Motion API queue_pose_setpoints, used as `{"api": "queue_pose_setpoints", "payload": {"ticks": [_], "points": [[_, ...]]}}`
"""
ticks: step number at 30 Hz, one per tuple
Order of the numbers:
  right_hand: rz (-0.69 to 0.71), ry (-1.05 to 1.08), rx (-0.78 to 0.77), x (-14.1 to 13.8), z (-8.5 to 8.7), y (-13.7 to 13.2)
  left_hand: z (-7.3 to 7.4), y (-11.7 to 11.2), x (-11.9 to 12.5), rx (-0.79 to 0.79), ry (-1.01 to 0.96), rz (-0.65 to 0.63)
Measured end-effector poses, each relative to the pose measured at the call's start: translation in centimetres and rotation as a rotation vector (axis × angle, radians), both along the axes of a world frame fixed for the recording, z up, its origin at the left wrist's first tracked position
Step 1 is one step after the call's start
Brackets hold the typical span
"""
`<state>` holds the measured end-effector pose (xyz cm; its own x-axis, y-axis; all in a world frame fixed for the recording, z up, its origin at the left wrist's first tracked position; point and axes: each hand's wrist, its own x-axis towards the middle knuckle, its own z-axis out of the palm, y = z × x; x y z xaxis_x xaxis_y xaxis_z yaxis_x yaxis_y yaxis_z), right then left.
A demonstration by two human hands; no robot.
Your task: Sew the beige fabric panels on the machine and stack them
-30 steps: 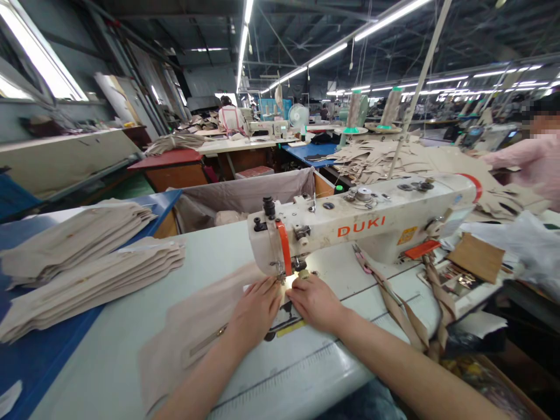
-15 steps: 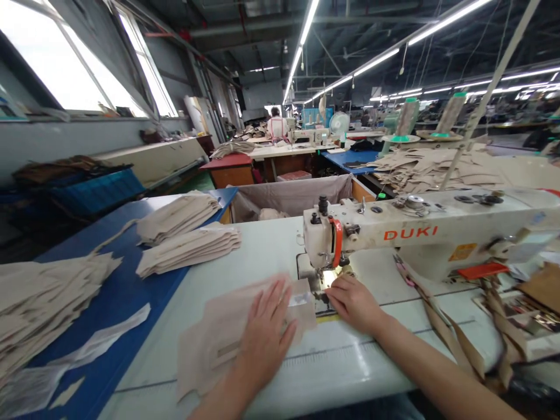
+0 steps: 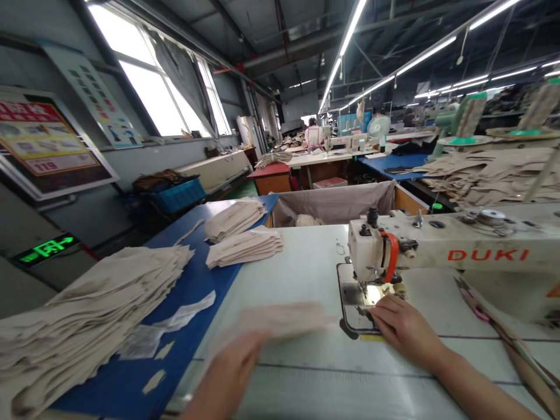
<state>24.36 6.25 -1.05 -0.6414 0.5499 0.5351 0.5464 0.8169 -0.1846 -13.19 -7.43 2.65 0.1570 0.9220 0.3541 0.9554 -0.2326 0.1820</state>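
My left hand (image 3: pixel 234 367), smeared by motion, grips the near end of a beige fabric piece (image 3: pixel 284 319) held just over the pale table, left of the sewing machine (image 3: pixel 371 251). The fabric is blurred and seen nearly edge-on. My right hand (image 3: pixel 400 326) rests by the lit needle area, at the right of the metal needle plate (image 3: pixel 350 297). Its thumb and fingertips are pinched together at the plate's edge; whatever they hold, if anything, is too small to make out.
Stacks of beige fabric pieces (image 3: pixel 245 246) lie on the blue table (image 3: pixel 219 286) to the left, with a larger pile (image 3: pixel 100 297) nearer me. Pink-handled scissors (image 3: pixel 475 303) lie right of the needle. A cloth-lined bin (image 3: pixel 336 201) stands behind the table.
My left hand has lifted the fabric piece from flat on the table and drawn it left, away from the needle plate. The view has turned left. My right hand stays by the needle.
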Motion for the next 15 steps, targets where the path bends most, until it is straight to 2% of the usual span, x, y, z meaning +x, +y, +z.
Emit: {"api": "queue_pose_setpoints", "payload": {"ticks": [4, 6, 7, 8, 10, 12, 15], "points": [[-0.013, 0.019, 0.006, 0.0, -0.2, 0.0, 10.3, 8.1, -4.1, 0.152, 0.000, 0.493], [-0.022, 0.034, 0.020, 0.0, -0.4, 0.0, 14.1, 12.1, -5.4, 0.250, 0.063, 0.561], [-0.024, 0.043, 0.032, 0.1, -0.5, 0.1, 15.1, 13.8, -5.9, 0.262, 0.085, 0.556], [-0.022, 0.051, 0.049, 0.1, -0.6, 0.2, 15.5, 15.4, -6.2, 0.257, 0.104, 0.545], [-0.009, 0.066, 0.106, 0.1, -0.6, 0.4, 14.7, 17.8, -6.6, 0.193, 0.133, 0.522], [0.006, 0.077, 0.192, 0.1, -0.5, 0.7, 12.2, 19.3, -6.9, 0.093, 0.150, 0.526], [0.020, 0.066, 0.288, 0.2, -0.3, 0.9, 7.7, 19.7, -7.2, -0.044, 0.156, 0.563]]}}
